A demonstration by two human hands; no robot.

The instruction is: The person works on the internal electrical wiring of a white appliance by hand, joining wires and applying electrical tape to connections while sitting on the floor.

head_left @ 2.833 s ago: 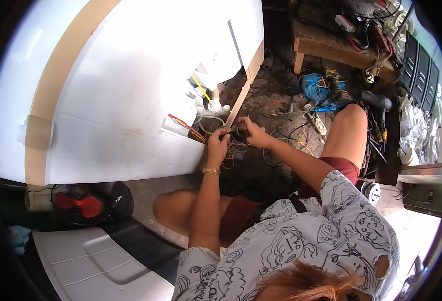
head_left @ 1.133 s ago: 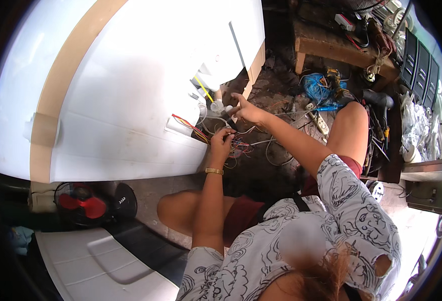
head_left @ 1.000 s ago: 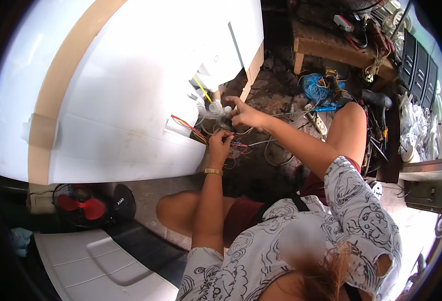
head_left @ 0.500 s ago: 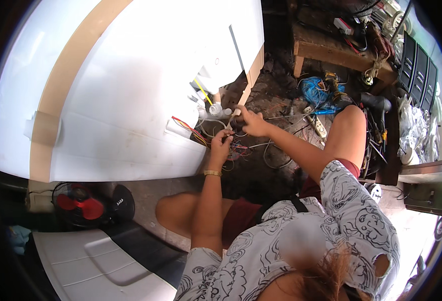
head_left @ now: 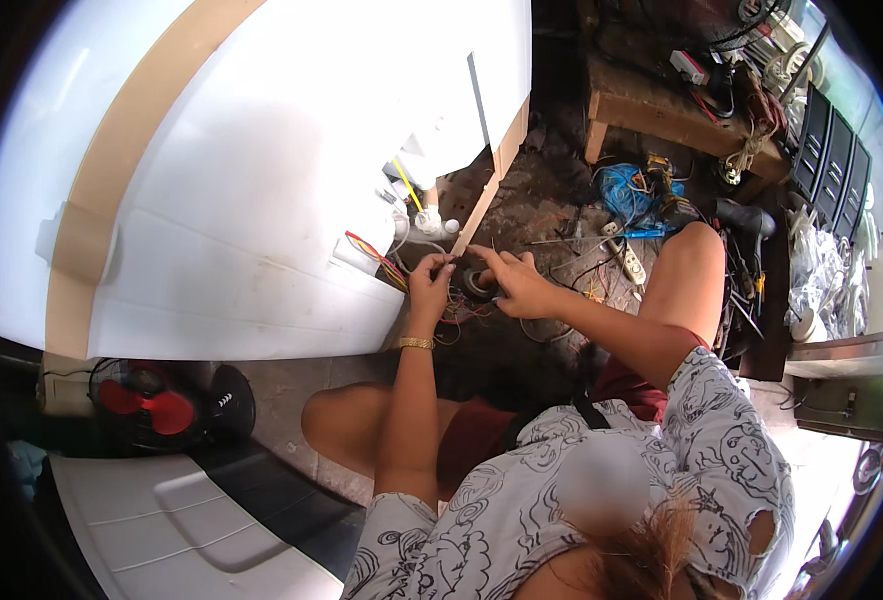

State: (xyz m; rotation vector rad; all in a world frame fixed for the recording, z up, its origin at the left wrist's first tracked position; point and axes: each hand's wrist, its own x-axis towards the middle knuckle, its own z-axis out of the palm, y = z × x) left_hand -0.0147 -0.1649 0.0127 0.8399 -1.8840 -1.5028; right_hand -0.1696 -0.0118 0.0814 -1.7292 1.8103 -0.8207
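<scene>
A dark roll of tape (head_left: 474,284) hangs at my right hand (head_left: 523,287), whose thumb and fingers curl around its side. Close to it on the left, my left hand (head_left: 429,288) is closed in a pinch at the fingertips; what is between them is too small to make out. Thin coloured wires (head_left: 453,308) spread just below and between the hands. Red and yellow wires (head_left: 376,257) come out of the edge of a large white appliance panel (head_left: 261,220), beside a white plastic fitting (head_left: 429,222).
Brown tape (head_left: 111,180) runs along the white appliance. A red-bladed fan (head_left: 161,408) stands at lower left near a grey-white panel (head_left: 191,520). On the right lie a blue wire bundle (head_left: 626,195), a power strip (head_left: 629,262), a long screwdriver (head_left: 641,234) and a low wooden bench (head_left: 661,105).
My right hand has come lower, its fingers now bent round the tape roll, which shows more clearly. My left hand has shifted slightly left, still pinching. The view has moved a little.
</scene>
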